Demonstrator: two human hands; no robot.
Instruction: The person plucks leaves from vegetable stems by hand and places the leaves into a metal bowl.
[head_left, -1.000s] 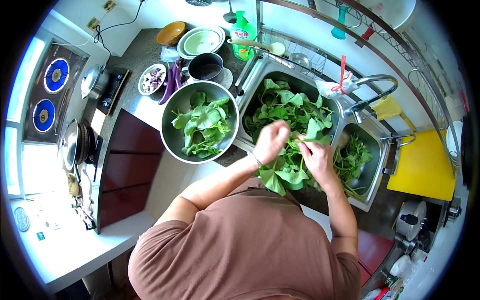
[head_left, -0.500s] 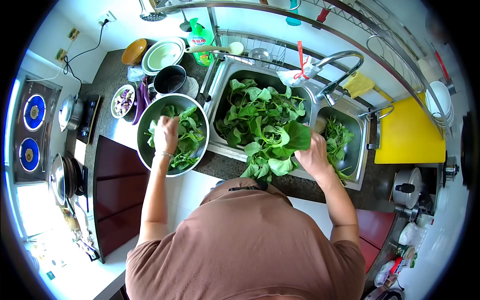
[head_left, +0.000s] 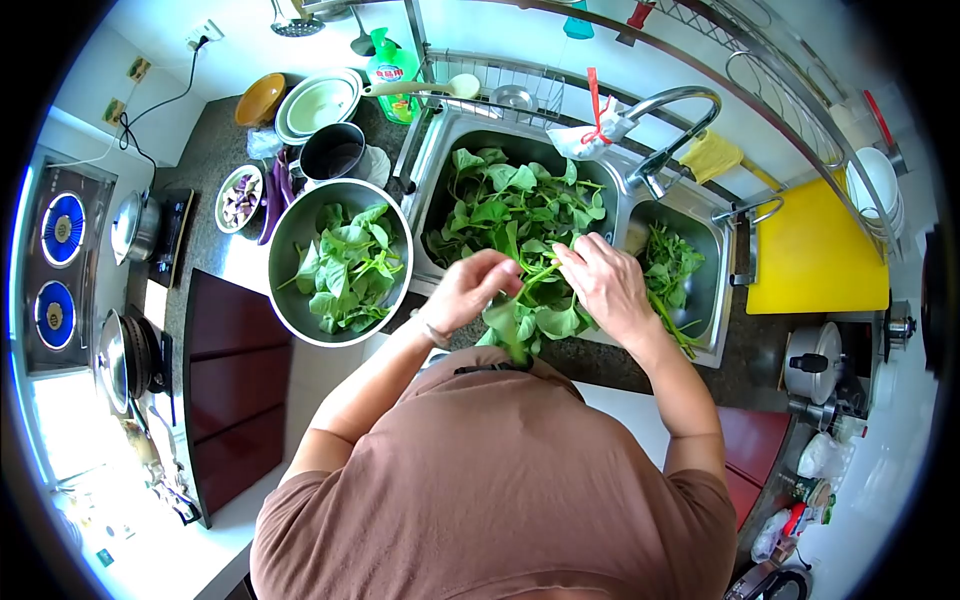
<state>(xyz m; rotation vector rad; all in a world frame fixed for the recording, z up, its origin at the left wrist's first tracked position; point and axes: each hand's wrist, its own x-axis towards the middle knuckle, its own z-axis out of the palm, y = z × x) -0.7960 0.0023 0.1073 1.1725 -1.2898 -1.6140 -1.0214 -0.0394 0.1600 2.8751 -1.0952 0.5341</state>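
Over the front edge of the large sink basin, my right hand point(head_left: 608, 288) is closed around stems of leafy greens point(head_left: 545, 318). My left hand point(head_left: 468, 292) is beside it, its fingers pinched at the same bunch near the stem ends; the fingertips are slightly blurred. A blurred leaf hangs below my left hand. A pile of leafy greens fills much of the large sink basin point(head_left: 436, 185) behind my hands. To the left, a metal bowl point(head_left: 283, 312) holds loose picked leaves point(head_left: 348, 265). Bare stems and some greens point(head_left: 668, 262) lie in the small basin point(head_left: 712, 300) on the right.
A faucet point(head_left: 650, 180) arches over the sinks. Left of them stand a dark pot point(head_left: 335, 152), purple eggplants point(head_left: 275, 200), a bowl of cut eggplant point(head_left: 241, 198) and a green bottle point(head_left: 392, 75). At right stands a yellow cutting board point(head_left: 815, 260); a wire rack point(head_left: 490, 80) runs behind.
My left hand has left the metal bowl and moved right to the greens by my right hand. My right hand has shifted slightly left and up. Leaves stay in the bowl.
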